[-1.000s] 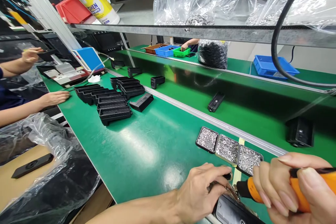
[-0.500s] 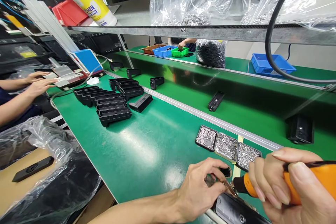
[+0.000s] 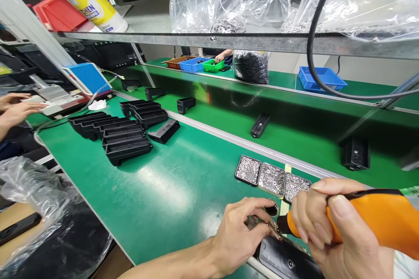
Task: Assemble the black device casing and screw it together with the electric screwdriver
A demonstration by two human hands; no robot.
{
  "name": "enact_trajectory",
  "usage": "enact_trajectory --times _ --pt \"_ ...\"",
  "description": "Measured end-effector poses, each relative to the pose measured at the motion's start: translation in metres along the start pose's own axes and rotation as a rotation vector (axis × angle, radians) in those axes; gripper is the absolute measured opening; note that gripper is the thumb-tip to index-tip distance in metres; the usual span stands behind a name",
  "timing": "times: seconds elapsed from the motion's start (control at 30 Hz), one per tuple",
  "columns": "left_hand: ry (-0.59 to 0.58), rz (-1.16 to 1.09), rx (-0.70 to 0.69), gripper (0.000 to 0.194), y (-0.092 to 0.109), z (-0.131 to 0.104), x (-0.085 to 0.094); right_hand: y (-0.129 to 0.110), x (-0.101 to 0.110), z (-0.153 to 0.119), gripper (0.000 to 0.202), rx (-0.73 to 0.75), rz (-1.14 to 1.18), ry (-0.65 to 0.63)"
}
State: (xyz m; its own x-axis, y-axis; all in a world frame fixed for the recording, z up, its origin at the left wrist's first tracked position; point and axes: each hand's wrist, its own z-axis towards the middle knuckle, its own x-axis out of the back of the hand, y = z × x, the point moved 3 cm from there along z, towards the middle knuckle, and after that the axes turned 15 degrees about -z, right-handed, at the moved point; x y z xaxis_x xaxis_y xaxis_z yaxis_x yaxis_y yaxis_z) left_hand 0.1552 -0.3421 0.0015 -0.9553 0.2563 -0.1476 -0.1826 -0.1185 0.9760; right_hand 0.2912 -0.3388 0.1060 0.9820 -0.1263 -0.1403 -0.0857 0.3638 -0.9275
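The right hand is wrapped tight round an orange power screwdriver, laid nearly level with its tip pointing left at the top edge of a black plastic part lying at the near edge of the green worktop. That low angle suits a fastening point on the part's end rather than its face, I judge. The left hand rests on the worktop with its fingers pinched close at the screwdriver's tip, touching the part; it seems to steady a small metal piece there (too small to tell whether a screw or a washer is between the fingertips).

Just beyond the hands stands a small round dish, and behind it three flat trays of small silvery hardware side by side, kept within easy reach of the left hand. A row of black housings stands stacked farther left on the worktop, well apart from the work. Beyond the metal rail, single black parts lie on the conveyor belt.

A thick black cable loops down from above, near the right hand's side, and could drag on the screwdriver. A shelf overhead carries clear bags and a white and yellow tub. At the far left another person's hands work at a press.
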Motion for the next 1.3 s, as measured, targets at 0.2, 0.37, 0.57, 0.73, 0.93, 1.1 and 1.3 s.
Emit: enact_trajectory --times 0.2,0.37,0.57,0.73,0.93,1.1,1.3 --pt "-0.019 0.016 -0.009 0.046 0.002 -0.001 0.001 0.001 0.0 -0.004 0.011 0.016 0.038 -0.02" --pt "-0.035 0.022 -0.029 0.041 0.007 0.001 -0.002 -0.003 0.003 0.001 0.008 -0.008 0.01 0.005" --pt "-0.064 -0.019 -0.119 0.047 0.006 0.006 0.004 0.003 0.01 0.006 0.01 -0.066 -0.023 0.049" --pt "-0.039 0.052 -0.389 0.033 0.01 0.002 0.016 0.017 0.021 0.016 0.011 -0.078 -0.1 0.091" --pt "-0.363 0.21 -0.457 0.055 -0.013 -0.015 0.005 0.052 0.03 0.026 0.009 -0.025 -0.139 -0.022" --pt "-0.44 0.343 -0.46 0.06 -0.025 -0.02 0.0 0.077 0.034 0.023 0.008 -0.02 -0.137 -0.085" --pt "-0.444 0.346 -0.445 0.057 -0.018 -0.017 0.001 0.084 0.03 0.02 0.006 -0.013 -0.146 -0.117"
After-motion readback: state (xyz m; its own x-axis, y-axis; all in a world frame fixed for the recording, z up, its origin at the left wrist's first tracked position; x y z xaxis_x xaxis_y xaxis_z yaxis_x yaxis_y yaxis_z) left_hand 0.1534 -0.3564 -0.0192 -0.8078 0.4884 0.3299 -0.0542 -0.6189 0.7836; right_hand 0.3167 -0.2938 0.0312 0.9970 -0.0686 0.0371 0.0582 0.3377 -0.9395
